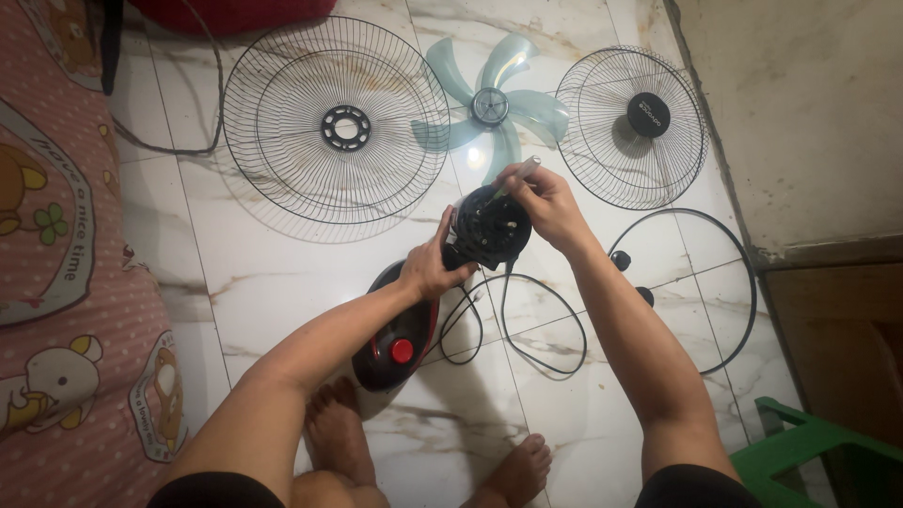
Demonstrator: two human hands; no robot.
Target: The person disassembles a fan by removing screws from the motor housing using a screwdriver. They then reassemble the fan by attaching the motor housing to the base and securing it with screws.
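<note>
Fingers of the left hand (431,268) wrap the lower side of the black round fan motor housing (487,229), the grip pressed around its casing where it meets the neck of the fan body. The right hand (544,202) sits at the top right of the same housing, its grip pinching a slim grey-handled tool (520,173) whose tip points down into the face of the motor. The housing is held up off the floor, tilted toward the person, between the two hands.

Below the left hand, the black and red plastic fan base (400,334) with a round red button lies on the white marble-patterned tile floor (282,273), just in front of the person's bare feet (423,452). A black power cord (527,334) loops on the tiles beside the base.

Further out, a large black wire fan guard (334,127) lies flat near the top left, a pale blue translucent five-blade fan propeller (491,105) just beside it, and a smaller black wire guard with a dark centre cap (630,127) to the right. A thin black guard ring (701,282) rests near the right forearm. A pink patterned mattress (56,263) borders the left edge, and a green plastic stool (809,452) shows at the lower right.
</note>
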